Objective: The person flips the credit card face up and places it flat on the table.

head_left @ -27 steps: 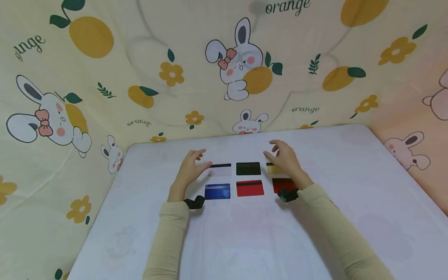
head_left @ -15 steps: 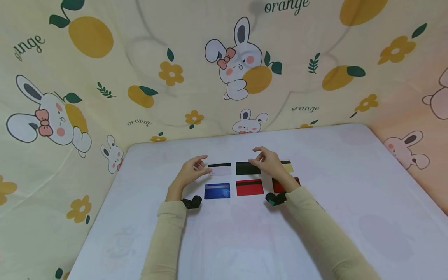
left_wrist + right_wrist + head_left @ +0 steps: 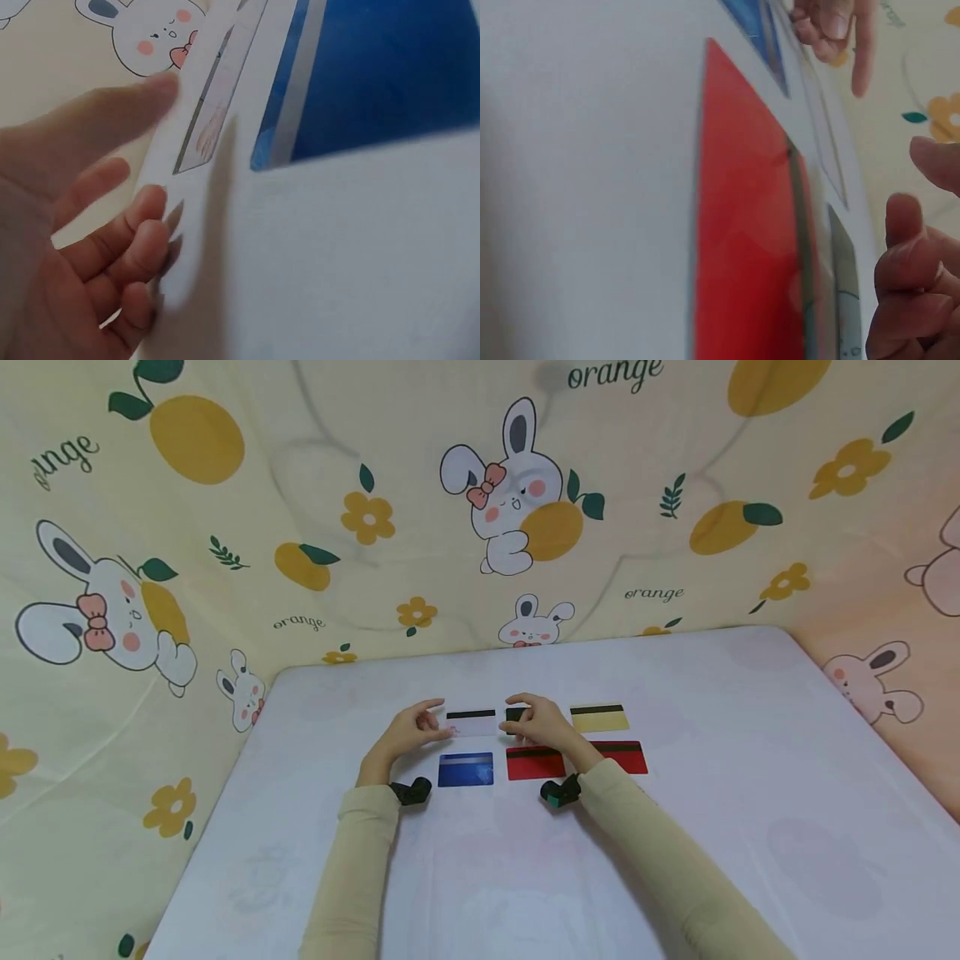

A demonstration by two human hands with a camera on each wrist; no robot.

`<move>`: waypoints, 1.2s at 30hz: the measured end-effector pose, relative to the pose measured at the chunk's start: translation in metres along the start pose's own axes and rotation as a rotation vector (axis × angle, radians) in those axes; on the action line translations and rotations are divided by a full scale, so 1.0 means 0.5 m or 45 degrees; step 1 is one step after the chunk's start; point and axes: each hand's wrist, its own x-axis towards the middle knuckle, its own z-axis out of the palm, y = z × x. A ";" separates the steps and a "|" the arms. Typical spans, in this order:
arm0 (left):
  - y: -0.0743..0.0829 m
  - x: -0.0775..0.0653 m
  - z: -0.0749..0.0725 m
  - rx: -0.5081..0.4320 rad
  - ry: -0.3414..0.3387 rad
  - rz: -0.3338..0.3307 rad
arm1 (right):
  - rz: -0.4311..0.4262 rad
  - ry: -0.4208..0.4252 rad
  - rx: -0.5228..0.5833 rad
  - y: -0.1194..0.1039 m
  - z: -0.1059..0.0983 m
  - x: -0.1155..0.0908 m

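Note:
Six is not stated, but several bank-style cards lie flat on the white table in two rows. My left hand (image 3: 405,732) hovers at the left edge of the white card (image 3: 476,724), thumb and forefinger apart; in the left wrist view that hand (image 3: 112,232) holds nothing. My right hand (image 3: 549,727) is over the black card (image 3: 513,715), partly hiding it. Its fingers look loosely bent and hold nothing in the right wrist view, where the hand (image 3: 915,277) is beside the black card (image 3: 845,270). Nearer me lie a blue card (image 3: 465,770) and a red card (image 3: 534,767).
To the right are a gold card (image 3: 600,719) and a second red card (image 3: 628,760), partly behind the right wrist. A patterned cloth (image 3: 420,468) with rabbits and oranges hangs behind the white table (image 3: 480,877). Each wrist wears a small black camera.
My right hand has moved left from over the gold card to over the black card, uncovering the gold card. My left hand has sunk slightly beside the white card.

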 end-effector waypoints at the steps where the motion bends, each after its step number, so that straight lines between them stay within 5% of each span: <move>1: -0.002 0.002 0.000 0.006 -0.013 -0.014 | 0.012 -0.021 -0.005 0.000 0.004 0.004; 14: -0.010 0.020 0.000 0.050 -0.096 -0.118 | 0.116 -0.127 -0.080 -0.007 0.031 0.035; 36: 0.002 0.026 0.005 0.125 -0.080 -0.159 | 0.222 -0.151 -0.002 -0.013 0.033 0.054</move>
